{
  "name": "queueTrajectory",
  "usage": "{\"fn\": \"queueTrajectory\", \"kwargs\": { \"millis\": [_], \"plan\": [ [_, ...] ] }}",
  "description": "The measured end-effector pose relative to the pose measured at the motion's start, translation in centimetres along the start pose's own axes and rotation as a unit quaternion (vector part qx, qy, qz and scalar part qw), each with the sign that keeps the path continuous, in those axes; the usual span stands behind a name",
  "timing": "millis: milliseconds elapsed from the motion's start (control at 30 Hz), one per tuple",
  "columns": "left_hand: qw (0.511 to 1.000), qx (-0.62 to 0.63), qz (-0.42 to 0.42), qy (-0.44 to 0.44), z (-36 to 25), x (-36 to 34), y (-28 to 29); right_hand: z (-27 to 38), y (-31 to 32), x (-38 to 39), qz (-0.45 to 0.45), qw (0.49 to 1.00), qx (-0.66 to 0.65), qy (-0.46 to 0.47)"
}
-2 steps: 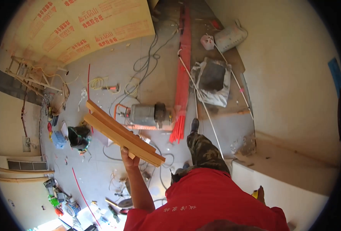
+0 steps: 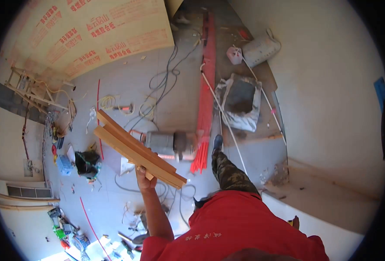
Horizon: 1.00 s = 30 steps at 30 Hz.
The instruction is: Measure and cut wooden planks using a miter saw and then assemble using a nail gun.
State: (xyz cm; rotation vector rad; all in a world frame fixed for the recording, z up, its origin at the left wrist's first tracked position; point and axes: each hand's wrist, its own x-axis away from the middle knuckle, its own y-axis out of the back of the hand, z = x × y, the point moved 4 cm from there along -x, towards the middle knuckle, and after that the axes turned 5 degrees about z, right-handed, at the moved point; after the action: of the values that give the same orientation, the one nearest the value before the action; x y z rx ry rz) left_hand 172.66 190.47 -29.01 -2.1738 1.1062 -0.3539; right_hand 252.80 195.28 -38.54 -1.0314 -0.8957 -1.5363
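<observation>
My left hand (image 2: 146, 178) is closed around a bundle of wooden strips (image 2: 134, 148), with the fingers near their lower end. The strips are light brown, straight-edged and held tilted in the air, stacked side by side. Most of my right hand (image 2: 296, 222) is hidden past the red shirt at the lower right. A bit of something yellow shows against it, too small to name, and the fingers seem wrapped round it.
Beyond the strips, a grey machine on an orange frame (image 2: 162, 145) stands on the floor. Long red plastic (image 2: 206, 100), pale poles (image 2: 220, 104) and an open white sack (image 2: 241, 104) lie ahead. Cables (image 2: 164, 82) cross the floor. A black bag (image 2: 87, 163) sits left; a pale wall (image 2: 331, 87) rises right.
The floor things ahead sit slightly lower in view, and my feet have shifted. Less of the yellow thing by my right hand shows. My left hand keeps its hold on the strips.
</observation>
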Motion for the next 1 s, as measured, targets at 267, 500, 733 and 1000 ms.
{"fn": "queueTrajectory", "kwargs": {
  "millis": [267, 500, 733, 1000],
  "plan": [
    [0.994, -0.107, -0.027, -0.015, 1.0, -26.4, -1.4, 31.4, -23.1, -12.6, 0.033, 0.975, 0.021, 0.218],
    [0.953, -0.250, -0.155, 0.072, 2.8, -42.2, 0.8, 58.2, -58.5, -9.2, 0.188, 0.953, 0.047, 0.233],
    [0.845, -0.447, -0.142, 0.255, 8.3, -60.9, 8.7, 64.3, -74.5, -24.0, 0.173, 0.968, -0.012, 0.181],
    [0.610, -0.497, 0.001, 0.618, 12.6, -75.4, 11.4, 64.8, -76.5, -25.7, 0.036, 0.993, -0.106, 0.048]
  ]
}}
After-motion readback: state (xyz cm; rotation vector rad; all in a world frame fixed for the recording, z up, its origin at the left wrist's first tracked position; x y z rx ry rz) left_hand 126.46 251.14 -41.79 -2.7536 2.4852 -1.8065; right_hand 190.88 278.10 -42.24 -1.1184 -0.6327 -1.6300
